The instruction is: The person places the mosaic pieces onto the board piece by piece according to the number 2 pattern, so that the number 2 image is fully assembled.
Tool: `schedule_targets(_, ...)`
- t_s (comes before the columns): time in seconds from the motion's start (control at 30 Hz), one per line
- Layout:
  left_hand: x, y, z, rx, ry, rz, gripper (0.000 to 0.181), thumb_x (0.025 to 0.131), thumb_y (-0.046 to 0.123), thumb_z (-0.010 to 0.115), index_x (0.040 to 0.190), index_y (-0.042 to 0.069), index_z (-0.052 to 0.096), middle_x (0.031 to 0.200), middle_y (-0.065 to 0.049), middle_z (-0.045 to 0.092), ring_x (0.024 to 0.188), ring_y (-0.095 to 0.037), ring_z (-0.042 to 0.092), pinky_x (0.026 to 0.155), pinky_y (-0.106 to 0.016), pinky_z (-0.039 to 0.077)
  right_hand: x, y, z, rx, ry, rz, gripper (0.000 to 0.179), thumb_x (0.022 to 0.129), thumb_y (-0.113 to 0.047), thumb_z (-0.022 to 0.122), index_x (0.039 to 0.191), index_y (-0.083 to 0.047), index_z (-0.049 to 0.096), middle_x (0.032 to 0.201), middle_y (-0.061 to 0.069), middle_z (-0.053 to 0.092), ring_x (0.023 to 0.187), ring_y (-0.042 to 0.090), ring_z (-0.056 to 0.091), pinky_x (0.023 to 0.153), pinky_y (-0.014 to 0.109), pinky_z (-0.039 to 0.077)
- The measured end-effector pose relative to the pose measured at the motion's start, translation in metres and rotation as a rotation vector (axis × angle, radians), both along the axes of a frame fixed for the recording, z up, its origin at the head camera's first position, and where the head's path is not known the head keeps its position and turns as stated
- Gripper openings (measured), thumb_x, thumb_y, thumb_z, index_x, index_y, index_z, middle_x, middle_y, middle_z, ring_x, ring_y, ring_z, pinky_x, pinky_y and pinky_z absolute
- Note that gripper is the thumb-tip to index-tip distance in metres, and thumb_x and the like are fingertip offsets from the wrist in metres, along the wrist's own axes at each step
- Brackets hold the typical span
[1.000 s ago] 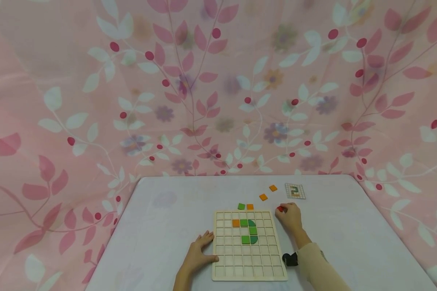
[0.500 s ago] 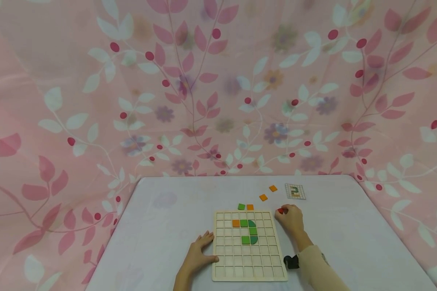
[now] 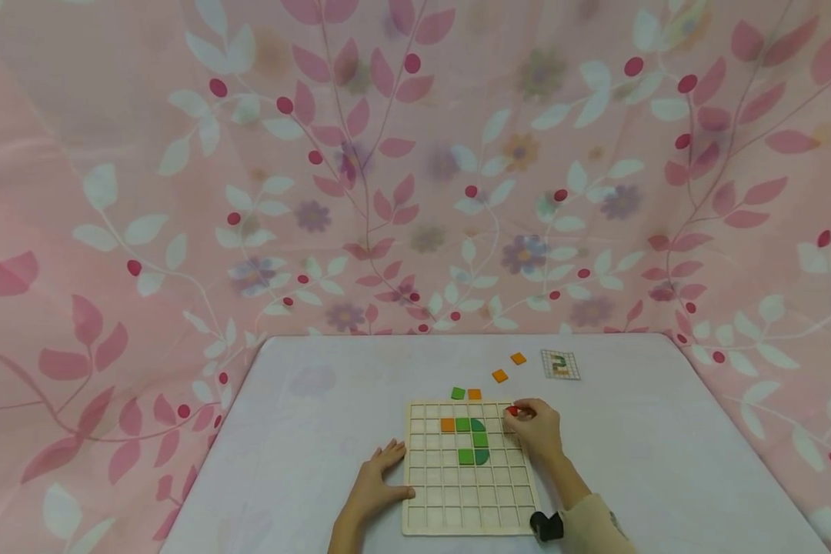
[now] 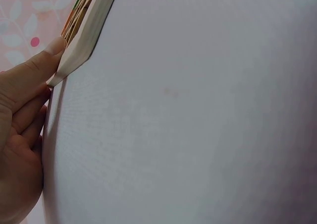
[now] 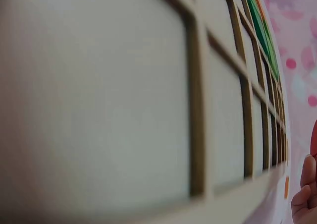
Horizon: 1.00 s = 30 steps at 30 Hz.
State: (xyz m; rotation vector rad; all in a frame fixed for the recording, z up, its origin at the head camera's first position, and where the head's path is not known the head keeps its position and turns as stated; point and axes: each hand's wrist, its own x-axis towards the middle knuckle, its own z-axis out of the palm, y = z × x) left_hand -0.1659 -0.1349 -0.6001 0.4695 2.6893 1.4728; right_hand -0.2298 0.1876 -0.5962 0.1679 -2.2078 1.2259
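Observation:
My right hand (image 3: 540, 432) pinches a small red tile (image 3: 512, 411) between thumb and fingers, over the far right corner of a wooden grid board (image 3: 472, 497). In the right wrist view, a sliver of the red tile (image 5: 314, 142) shows above the fingertips at the right edge. My left hand (image 3: 377, 483) is spread along the board's left side, with the thumb (image 4: 55, 46) on its edge. Set in the grid are an orange square (image 3: 447, 425), several green squares, one being (image 3: 480, 439), and dark green rounded corner pieces, such as the near one (image 3: 482, 457).
Beyond the board lie a loose green tile (image 3: 458, 393) and an orange tile (image 3: 474, 394) side by side. Two more orange tiles, the nearer one (image 3: 500, 376), lie farther back. A pattern card (image 3: 560, 365) with a gridded figure is at the back right of the white table (image 3: 291, 431).
My right hand has moved left with the red tile, from beside the board to over its far right corner. My left hand stays at the board's left side.

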Motion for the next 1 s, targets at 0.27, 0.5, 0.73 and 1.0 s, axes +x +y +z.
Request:
schedule_targets(0.27, -0.001, 0.000, -0.002, 0.001, -0.002, -0.004, 0.080, 0.059, 0.025, 0.086, 0.126, -0.006, 0.055, 0.133, -0.019, 0.053, 0.131, -0.038, 0.039, 0.110, -0.057, 0.018, 0.017, -0.034, -0.004, -0.024, 0.080, 0.118, 0.019, 0.060, 0.003, 0.077, 0.076, 0.004, 0.066, 0.066, 0.010, 0.062, 0.055, 0.019, 0.056, 0.048, 0.012, 0.045)
schedule_targets(0.5, 0.000, 0.000, -0.001, 0.001, 0.000, 0.005, 0.079, 0.059, 0.024, 0.086, 0.126, -0.006, 0.055, 0.133, -0.018, 0.053, 0.131, -0.038, 0.039, 0.110, -0.056, 0.018, 0.028, -0.060, -0.007, -0.004, 0.092, 0.225, 0.019, 0.060, 0.004, 0.076, 0.076, 0.002, 0.066, 0.071, 0.009, 0.064, 0.058, 0.017, 0.059, 0.050, 0.019, 0.050)
schedule_targets(0.73, -0.001, 0.000, 0.000, 0.002, 0.010, 0.008, 0.079, 0.059, 0.025, 0.086, 0.125, -0.005, 0.056, 0.132, -0.019, 0.053, 0.130, -0.038, 0.040, 0.110, -0.056, 0.019, 0.034, -0.078, -0.009, 0.171, 0.009, 0.210, 0.016, 0.060, -0.006, 0.077, 0.072, -0.002, 0.067, 0.067, 0.002, 0.060, 0.060, 0.008, 0.049, 0.051, 0.017, 0.044)
schedule_targets(1.0, -0.001, 0.000, -0.001, 0.004, 0.009, 0.002, 0.078, 0.060, 0.026, 0.086, 0.125, -0.005, 0.056, 0.132, -0.018, 0.053, 0.130, -0.038, 0.039, 0.110, -0.056, 0.019, 0.038, -0.081, -0.009, 0.354, 0.076, 0.216, 0.017, 0.061, -0.010, 0.078, 0.076, -0.005, 0.073, 0.075, 0.000, 0.063, 0.070, 0.011, 0.053, 0.060, 0.025, 0.046)
